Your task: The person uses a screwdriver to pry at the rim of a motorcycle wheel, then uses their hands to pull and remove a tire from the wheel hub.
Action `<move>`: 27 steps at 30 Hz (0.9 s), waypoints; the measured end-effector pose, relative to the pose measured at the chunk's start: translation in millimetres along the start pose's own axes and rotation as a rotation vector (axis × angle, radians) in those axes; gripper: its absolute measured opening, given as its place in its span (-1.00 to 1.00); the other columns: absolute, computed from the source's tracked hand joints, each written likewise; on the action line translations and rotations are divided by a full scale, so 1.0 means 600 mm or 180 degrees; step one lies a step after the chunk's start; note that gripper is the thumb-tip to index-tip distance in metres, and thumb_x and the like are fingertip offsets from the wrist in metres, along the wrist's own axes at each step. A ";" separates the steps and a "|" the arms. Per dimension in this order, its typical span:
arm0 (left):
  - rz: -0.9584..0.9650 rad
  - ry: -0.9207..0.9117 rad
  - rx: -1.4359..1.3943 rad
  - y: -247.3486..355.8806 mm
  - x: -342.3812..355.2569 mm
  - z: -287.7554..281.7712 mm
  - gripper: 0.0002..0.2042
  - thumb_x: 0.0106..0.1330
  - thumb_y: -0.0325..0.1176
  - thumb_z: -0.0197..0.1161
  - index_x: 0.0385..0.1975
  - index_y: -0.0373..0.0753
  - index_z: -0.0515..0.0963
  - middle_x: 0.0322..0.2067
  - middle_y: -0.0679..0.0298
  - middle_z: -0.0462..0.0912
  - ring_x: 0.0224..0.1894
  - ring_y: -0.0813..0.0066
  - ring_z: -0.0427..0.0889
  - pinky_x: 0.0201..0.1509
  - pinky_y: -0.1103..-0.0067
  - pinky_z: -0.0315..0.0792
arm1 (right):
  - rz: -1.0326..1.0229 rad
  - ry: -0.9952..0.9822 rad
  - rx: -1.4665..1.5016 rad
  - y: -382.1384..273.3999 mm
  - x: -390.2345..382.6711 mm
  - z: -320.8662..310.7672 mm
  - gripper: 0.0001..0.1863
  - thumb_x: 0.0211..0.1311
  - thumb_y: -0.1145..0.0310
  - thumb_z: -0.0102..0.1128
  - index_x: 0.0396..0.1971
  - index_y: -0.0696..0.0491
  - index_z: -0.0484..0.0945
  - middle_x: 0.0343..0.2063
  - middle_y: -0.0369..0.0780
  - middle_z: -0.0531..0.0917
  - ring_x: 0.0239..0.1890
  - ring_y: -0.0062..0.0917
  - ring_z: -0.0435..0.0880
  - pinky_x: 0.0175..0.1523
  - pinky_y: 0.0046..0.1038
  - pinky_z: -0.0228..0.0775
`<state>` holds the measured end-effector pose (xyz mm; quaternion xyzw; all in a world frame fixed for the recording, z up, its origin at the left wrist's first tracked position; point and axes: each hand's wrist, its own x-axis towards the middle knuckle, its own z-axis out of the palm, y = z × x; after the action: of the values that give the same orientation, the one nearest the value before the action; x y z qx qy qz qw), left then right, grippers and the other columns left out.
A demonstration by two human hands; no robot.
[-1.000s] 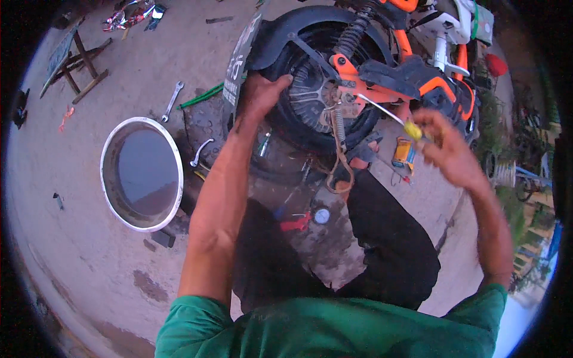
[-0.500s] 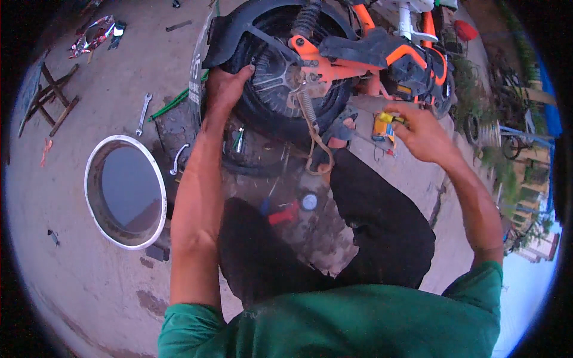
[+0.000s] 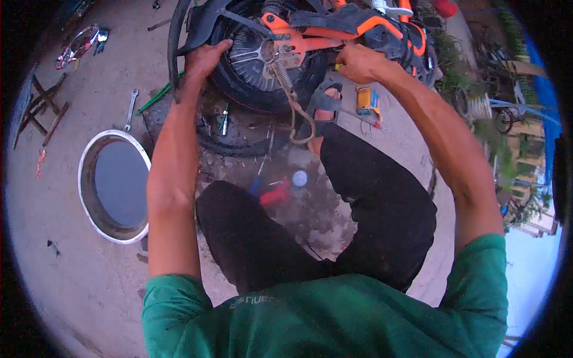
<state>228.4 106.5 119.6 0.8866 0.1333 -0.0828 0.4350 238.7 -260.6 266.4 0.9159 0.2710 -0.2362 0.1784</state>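
Observation:
A motorbike's black tire point(image 3: 230, 89) sits around a grey finned hub point(image 3: 248, 56), below an orange swingarm point(image 3: 322, 43). My left hand point(image 3: 204, 62) is closed on the tire's left side, its thumb over the sidewall and its fingers mostly hidden. On the wheel's right, beside the swingarm, my right hand point(image 3: 362, 63) pinches a small yellow object point(image 3: 339, 66), mostly covered by the fingers. A spring point(image 3: 283, 77) and a looped stand point(image 3: 294, 128) hang from the hub area. My sandalled foot point(image 3: 326, 101) is just right of the tire.
A water-filled basin point(image 3: 83, 179) stands left, near a wrench point(image 3: 132, 109). Beside my foot are a yellow-and-blue box point(image 3: 367, 100) and a thin red-ended tool point(image 3: 377, 125). Between my knees lie a blurred red object point(image 3: 276, 193) and a white disc point(image 3: 299, 178). A wooden stand point(image 3: 45, 110) is far left.
My right hand has moved up and left from the yellow-and-blue box to the wheel's right side, keeping the yellow object. My left hand stays on the tire. The whole view has shifted slightly.

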 end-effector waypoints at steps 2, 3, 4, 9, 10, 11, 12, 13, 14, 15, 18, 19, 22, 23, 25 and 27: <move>0.0363 0.0096 -0.0415 -0.007 0.016 -0.007 -0.12 0.15 0.40 0.26 0.12 -0.40 0.59 0.16 -0.09 0.62 0.18 0.04 0.60 0.28 0.32 0.39 | -0.0173 -0.0184 -0.0172 0.002 0.011 -0.023 -0.61 0.21 0.29 0.10 -0.03 0.11 0.71 -0.10 0.07 0.72 -0.04 -0.06 0.70 0.15 -0.15 0.52; 0.0505 0.0319 -0.0281 -0.010 0.023 -0.005 -0.15 0.14 0.35 0.32 0.12 -0.39 0.59 0.16 -0.08 0.63 0.18 0.04 0.61 0.28 0.33 0.40 | -0.0090 -0.0203 0.0061 0.002 0.016 -0.036 -0.61 0.22 0.27 0.11 -0.06 0.13 0.72 -0.10 0.06 0.72 -0.04 -0.06 0.70 0.14 -0.16 0.53; 0.0496 0.0356 -0.0310 -0.018 0.025 -0.002 -0.15 0.14 0.35 0.32 0.12 -0.39 0.59 0.16 -0.08 0.63 0.18 0.04 0.61 0.28 0.33 0.40 | -0.0017 -0.0218 0.0292 0.000 0.024 -0.049 -0.61 0.22 0.26 0.11 -0.08 0.15 0.72 -0.09 0.06 0.72 -0.04 -0.06 0.70 0.13 -0.17 0.53; 0.0596 0.0545 -0.0428 -0.005 0.015 0.022 -0.19 0.11 0.23 0.44 0.17 -0.37 0.55 0.13 -0.04 0.65 0.17 0.03 0.61 0.29 0.35 0.41 | 0.0204 -0.0409 -0.0158 -0.032 0.058 -0.072 -0.63 0.27 0.21 0.12 -0.09 0.12 0.71 -0.19 0.08 0.74 -0.09 -0.02 0.71 0.07 -0.09 0.52; 0.0502 0.0392 -0.0468 0.002 0.009 0.024 -0.19 0.11 0.22 0.45 0.18 -0.36 0.54 0.13 -0.04 0.65 0.17 0.03 0.61 0.29 0.35 0.41 | 0.0211 -0.0446 -0.0176 -0.024 0.054 -0.069 -0.63 0.27 0.21 0.12 -0.09 0.12 0.71 -0.19 0.08 0.74 -0.09 -0.02 0.71 0.07 -0.09 0.52; 0.0810 0.0531 -0.0575 -0.032 0.020 0.011 -0.20 0.11 0.22 0.45 0.17 -0.36 0.54 0.14 -0.04 0.64 0.18 0.03 0.61 0.30 0.35 0.40 | 0.0043 -0.0383 -0.0165 -0.041 0.054 -0.086 -0.63 0.29 0.20 0.13 -0.06 0.10 0.70 -0.18 0.08 0.73 -0.07 -0.02 0.71 0.07 -0.09 0.52; 0.0776 0.0542 -0.0589 -0.032 0.016 0.013 -0.20 0.11 0.22 0.45 0.17 -0.36 0.54 0.14 -0.04 0.64 0.18 0.03 0.61 0.30 0.35 0.40 | -0.0044 -0.0376 -0.0173 -0.041 0.037 -0.097 -0.63 0.31 0.19 0.13 -0.02 0.07 0.68 -0.16 0.09 0.73 -0.06 -0.02 0.71 0.07 -0.08 0.52; 0.0734 0.0586 -0.0652 -0.022 0.003 0.023 -0.20 0.12 0.21 0.44 0.17 -0.37 0.54 0.15 -0.04 0.63 0.18 0.03 0.60 0.32 0.37 0.39 | -0.0162 -0.0305 0.0076 -0.042 0.010 -0.103 -0.62 0.33 0.20 0.12 0.04 0.04 0.66 -0.15 0.09 0.72 -0.04 -0.02 0.70 0.07 -0.08 0.52; 0.0709 0.0680 -0.0717 -0.014 0.001 0.019 -0.20 0.12 0.21 0.44 0.18 -0.37 0.54 0.16 -0.04 0.63 0.19 0.04 0.60 0.33 0.38 0.37 | -0.0291 -0.0193 0.0296 -0.041 -0.017 -0.125 -0.61 0.35 0.21 0.12 0.09 0.02 0.63 -0.14 0.09 0.71 -0.03 -0.02 0.69 0.08 -0.09 0.52; 0.0703 0.0662 -0.0649 -0.022 0.003 0.016 -0.19 0.16 0.28 0.36 0.15 -0.39 0.57 0.16 -0.06 0.62 0.20 0.04 0.59 0.35 0.38 0.35 | -0.0512 -0.0378 0.0220 -0.032 -0.031 -0.148 -0.60 0.37 0.23 0.12 0.13 0.03 0.60 -0.11 0.08 0.71 -0.02 -0.07 0.69 0.07 -0.12 0.52; 0.0451 0.0393 -0.0335 -0.006 -0.009 0.015 -0.16 0.21 0.39 0.22 0.09 -0.40 0.63 0.15 -0.08 0.63 0.22 0.03 0.58 0.36 0.37 0.32 | -0.0609 -0.0461 0.0836 -0.014 -0.099 -0.231 -0.58 0.42 0.29 0.09 0.21 0.10 0.54 -0.04 -0.04 0.71 -0.05 -0.29 0.71 0.05 -0.27 0.52; 0.0365 0.0316 -0.0240 0.003 -0.015 0.012 -0.16 0.22 0.40 0.20 0.08 -0.39 0.63 0.15 -0.08 0.63 0.22 0.03 0.58 0.36 0.37 0.32 | -0.0405 -0.0236 0.1300 -0.017 -0.115 -0.251 -0.59 0.42 0.30 0.09 0.18 0.12 0.56 -0.08 -0.04 0.71 -0.13 -0.34 0.72 0.01 -0.31 0.54; 0.0428 0.0265 -0.0774 -0.005 -0.002 0.004 -0.30 0.10 0.05 0.46 0.14 -0.34 0.56 0.11 -0.03 0.66 0.17 0.01 0.61 0.29 0.33 0.43 | -0.0118 0.0383 0.1796 -0.056 -0.095 -0.299 -0.59 0.41 0.26 0.13 0.16 0.13 0.59 -0.09 0.00 0.71 -0.17 -0.36 0.75 0.00 -0.34 0.57; 0.0285 0.0141 -0.0583 -0.019 0.006 0.001 -0.29 0.15 0.17 0.38 0.10 -0.34 0.60 0.11 -0.05 0.66 0.16 0.02 0.62 0.31 0.34 0.39 | -0.0575 0.0965 0.1333 -0.056 -0.055 -0.293 -0.62 0.40 0.27 0.14 0.11 0.13 0.62 -0.11 0.02 0.72 -0.16 -0.30 0.77 -0.01 -0.30 0.60; 0.0783 0.0669 -0.0889 -0.013 -0.002 0.008 -0.30 0.17 0.21 0.39 0.02 -0.37 0.64 0.06 -0.07 0.68 0.12 0.02 0.65 0.26 0.34 0.42 | -0.0983 0.1535 0.0815 -0.061 0.003 -0.287 -0.64 0.38 0.28 0.14 0.05 0.13 0.65 -0.14 0.04 0.74 -0.16 -0.24 0.78 -0.02 -0.26 0.62; 0.0643 0.0644 -0.0836 -0.015 0.003 0.009 -0.32 0.15 0.18 0.42 0.00 -0.38 0.64 0.04 -0.07 0.69 0.11 0.01 0.65 0.22 0.34 0.45 | -0.0605 0.1576 -0.0184 -0.089 0.055 -0.290 -0.62 0.37 0.33 0.09 0.13 0.07 0.63 -0.15 -0.04 0.75 -0.12 -0.25 0.76 0.01 -0.24 0.58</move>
<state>227.0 107.7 108.8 0.8349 0.0963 0.0690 0.5375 290.6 -126.1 381.7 0.9107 0.3979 -0.0128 0.1099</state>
